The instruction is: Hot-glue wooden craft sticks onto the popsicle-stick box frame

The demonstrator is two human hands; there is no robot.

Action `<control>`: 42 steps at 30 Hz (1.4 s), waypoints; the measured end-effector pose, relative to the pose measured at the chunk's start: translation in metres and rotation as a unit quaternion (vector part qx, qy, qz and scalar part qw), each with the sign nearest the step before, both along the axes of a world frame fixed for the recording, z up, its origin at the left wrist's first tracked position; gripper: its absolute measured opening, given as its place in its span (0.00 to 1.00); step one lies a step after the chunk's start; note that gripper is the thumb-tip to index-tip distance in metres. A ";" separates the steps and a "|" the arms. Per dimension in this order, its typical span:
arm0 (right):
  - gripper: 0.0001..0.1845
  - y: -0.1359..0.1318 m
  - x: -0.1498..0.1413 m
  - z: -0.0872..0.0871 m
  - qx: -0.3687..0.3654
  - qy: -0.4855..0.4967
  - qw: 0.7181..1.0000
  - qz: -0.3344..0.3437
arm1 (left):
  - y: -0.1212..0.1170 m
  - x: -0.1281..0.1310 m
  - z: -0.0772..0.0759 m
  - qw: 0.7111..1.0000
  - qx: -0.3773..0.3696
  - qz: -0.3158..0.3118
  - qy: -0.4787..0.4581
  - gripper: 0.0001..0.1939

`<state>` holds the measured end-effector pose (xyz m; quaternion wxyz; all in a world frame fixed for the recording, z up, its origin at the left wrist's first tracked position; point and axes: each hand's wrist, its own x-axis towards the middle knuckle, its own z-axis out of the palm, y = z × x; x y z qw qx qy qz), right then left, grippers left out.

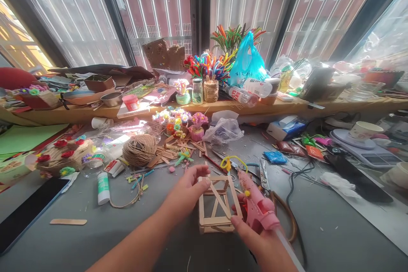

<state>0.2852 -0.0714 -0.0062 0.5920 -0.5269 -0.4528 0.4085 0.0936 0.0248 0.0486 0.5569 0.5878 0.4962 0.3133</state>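
Left hand (190, 189) clamped on wooden-stick frame (215, 221), just before us; we cannot tell whether it rests on tabletop (328, 225). Right hand (266, 242) clamped round pink glue gun (258, 204), thumb touching frame; gun's handle hidden.

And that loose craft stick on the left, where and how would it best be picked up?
Probably across the middle of the craft stick, pinched by its two long edges, coming from above and from the right. It lies flat on the gray table and looks thin, offering little height to grip, while the phone lies beyond its left end.
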 end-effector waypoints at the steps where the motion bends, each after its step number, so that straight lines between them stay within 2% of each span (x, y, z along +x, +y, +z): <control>1: 0.41 0.001 -0.003 0.003 -0.013 0.011 1.000 0.002 | 0.001 0.003 -0.002 0.999 -0.030 0.001 -0.017 0.22; 6: 0.44 0.008 -0.011 0.026 -0.122 0.075 0.990 0.002 | 0.001 0.013 0.000 0.988 -0.126 0.016 -0.093 0.23; 9: 0.48 0.010 -0.014 0.040 -0.169 0.120 0.978 -0.018 | 0.000 0.014 0.001 0.986 -0.127 0.029 -0.103 0.22; 12: 0.49 0.010 -0.015 0.047 -0.181 0.134 0.974 -0.019 | 0.000 0.013 -0.002 0.992 -0.099 0.027 -0.080 0.20; 20: 0.49 0.014 -0.009 0.042 -0.172 0.112 0.978 0.027 | 0.004 0.014 -0.005 0.997 -0.069 0.029 -0.028 0.14; 28: 0.50 0.016 -0.005 0.042 -0.165 0.130 0.976 0.052 | 0.004 0.015 -0.008 0.997 -0.065 0.027 -0.021 0.14; 33: 0.55 0.018 -0.004 0.044 -0.189 0.106 0.974 0.056 | 0.004 0.013 -0.010 0.997 -0.069 0.025 -0.031 0.15; 42: 0.51 0.016 -0.007 0.046 -0.181 0.085 0.979 0.043 | 0.003 0.013 -0.009 0.995 -0.076 0.029 -0.055 0.15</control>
